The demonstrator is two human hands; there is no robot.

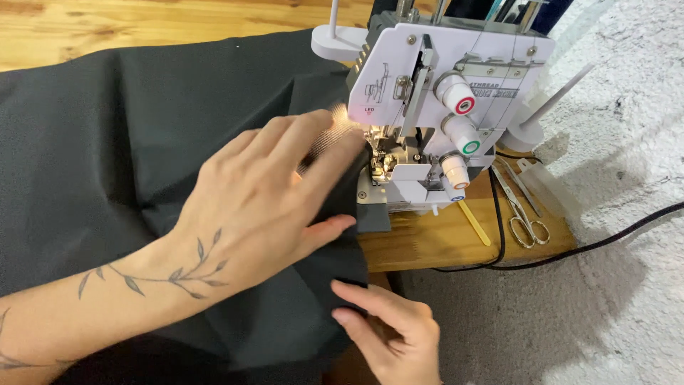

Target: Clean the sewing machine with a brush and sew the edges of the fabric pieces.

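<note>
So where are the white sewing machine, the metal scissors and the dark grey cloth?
white sewing machine (491,60): head view, front cover.
metal scissors (519,210): head view, near the pivot.
dark grey cloth (107,142): head view, flat left part.

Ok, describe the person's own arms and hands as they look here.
Both are bare: no sleeves, gloves, rings or watch in view. The left forearm carries a fine line tattoo, a leafy vine running up to the wrist and the back of the left hand, with more linework nearer the elbow. The right hand is unmarked. Nails are short and look unpainted.
</note>
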